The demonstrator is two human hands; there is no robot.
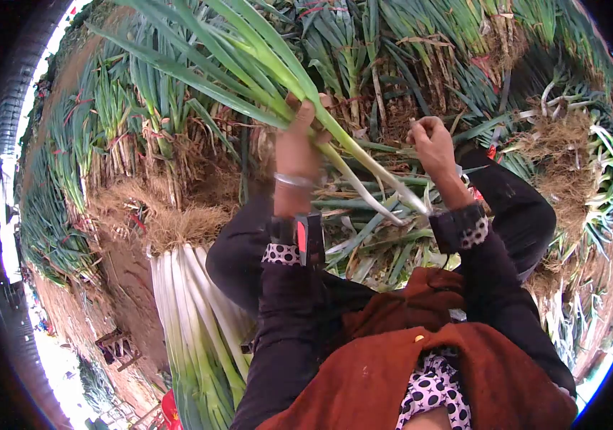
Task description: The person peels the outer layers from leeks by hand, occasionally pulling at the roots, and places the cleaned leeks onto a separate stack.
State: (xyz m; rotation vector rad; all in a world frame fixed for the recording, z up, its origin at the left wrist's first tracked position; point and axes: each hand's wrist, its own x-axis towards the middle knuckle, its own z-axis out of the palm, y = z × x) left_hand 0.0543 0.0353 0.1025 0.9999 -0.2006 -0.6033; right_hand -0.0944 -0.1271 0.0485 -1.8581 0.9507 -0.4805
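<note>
Left hand (299, 147) clamped round scallion (263, 68) mid-stalk, held up over lap. Long axis diagonal: green leaves fan to upper left, white end points lower right and stops just beside right wrist. Right hand (432, 143) curled shut, possibly pinching thin peel strip; view too coarse to be sure. Peelings (364, 247) below, between forearms. Trimmed bundle (192, 322) near left elbow. Untrimmed piles (142, 136) hem in front and sides. Little open room except between hands.

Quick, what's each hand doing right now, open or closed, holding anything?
Left hand: closed around a green onion.
Right hand: closed in a fist; what it grips cannot be told.
</note>
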